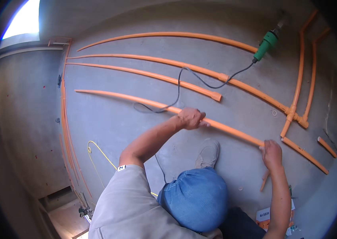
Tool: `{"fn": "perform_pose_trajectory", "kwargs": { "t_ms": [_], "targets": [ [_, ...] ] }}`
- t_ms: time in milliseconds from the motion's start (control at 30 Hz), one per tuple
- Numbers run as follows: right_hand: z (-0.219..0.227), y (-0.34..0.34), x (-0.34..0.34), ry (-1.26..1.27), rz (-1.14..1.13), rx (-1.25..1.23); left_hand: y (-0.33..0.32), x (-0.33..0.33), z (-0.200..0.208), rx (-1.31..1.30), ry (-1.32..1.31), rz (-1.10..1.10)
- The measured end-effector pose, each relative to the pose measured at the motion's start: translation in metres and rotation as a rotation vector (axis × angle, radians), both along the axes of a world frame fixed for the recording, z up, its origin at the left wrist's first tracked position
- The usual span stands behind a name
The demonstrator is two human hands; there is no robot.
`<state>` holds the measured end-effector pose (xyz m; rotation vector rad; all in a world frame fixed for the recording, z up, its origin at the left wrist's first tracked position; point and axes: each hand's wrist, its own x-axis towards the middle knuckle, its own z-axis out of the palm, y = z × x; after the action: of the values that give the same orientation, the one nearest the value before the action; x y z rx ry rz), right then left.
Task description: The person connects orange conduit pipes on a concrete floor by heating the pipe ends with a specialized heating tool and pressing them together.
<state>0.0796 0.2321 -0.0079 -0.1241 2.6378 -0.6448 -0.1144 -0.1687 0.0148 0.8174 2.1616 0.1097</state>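
Observation:
A long, straight orange plastic pipe (232, 130) runs slantwise in front of me, just above or on the grey floor; I cannot tell which. My left hand (191, 118) is closed around it near its middle. At its right end, my right hand (272, 154) grips it, covering the tip. Beyond it lies a shorter pipe with a wider socket end (216, 96). A green hot-air gun (266, 44) rests farther off at the upper right, its nozzle pointing away. The gun's black cord (179, 79) loops over the pipes toward the one I hold.
Farther off lies a long pipe with a coupling (223, 76), reaching a cross-shaped joint (291, 114) at the right. Cut pieces (305, 155) lie near it. A yellow cord (104, 153) trails at my left. More pipes (65, 119) line the left wall. A box (263, 215) stands lower right.

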Motion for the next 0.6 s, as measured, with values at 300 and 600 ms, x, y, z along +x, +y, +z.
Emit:
{"fn": "perform_pose_trajectory", "kwargs": {
  "t_ms": [300, 600],
  "targets": [
    [-0.011, 0.034, -0.003, 0.098, -0.22, 0.06, 0.049, -0.023, -0.041, 0.11, 0.108, 0.017],
    [-0.028, 0.037, -0.009, 0.167, -0.392, 0.053, 0.017, -0.018, -0.057, 0.294, 0.325, 0.085]
  ]
}}
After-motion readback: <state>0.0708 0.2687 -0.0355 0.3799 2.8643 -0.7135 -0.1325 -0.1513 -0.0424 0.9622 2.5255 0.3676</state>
